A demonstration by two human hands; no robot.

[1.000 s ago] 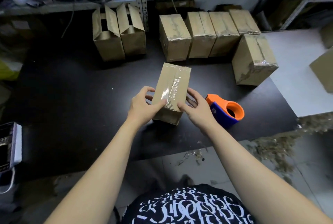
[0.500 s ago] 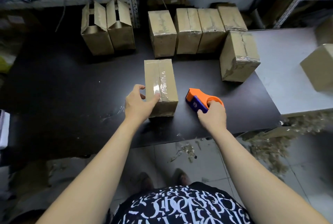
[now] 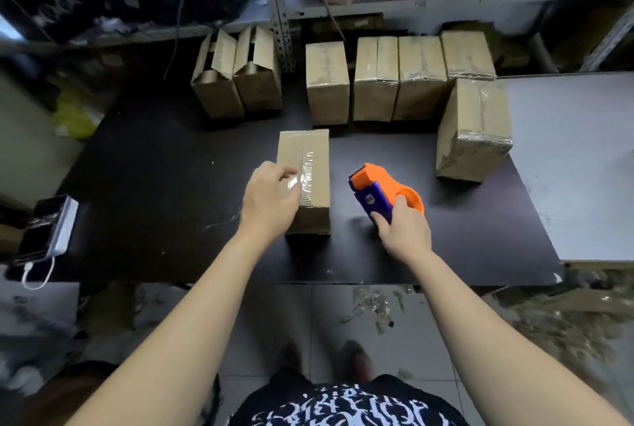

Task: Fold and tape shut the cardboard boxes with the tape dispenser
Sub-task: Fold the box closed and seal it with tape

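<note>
Dark bench (image 3: 154,168) carries a taped box (image 3: 315,158) just under the left grip (image 3: 271,201), whose fingers are loosely apart; the right grip (image 3: 404,232) is clamped on the tape dispenser (image 3: 375,190), beside that box.

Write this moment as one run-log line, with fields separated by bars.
left hand at taped box | right hand grips tape dispenser | two open boxes at back

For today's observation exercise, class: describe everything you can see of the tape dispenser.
The tape dispenser looks plastic, with an orange rounded body and a blue side plate. Its cutter end points away from the person. The right hand grips its near end, right of the taped box, over the black table.
</note>
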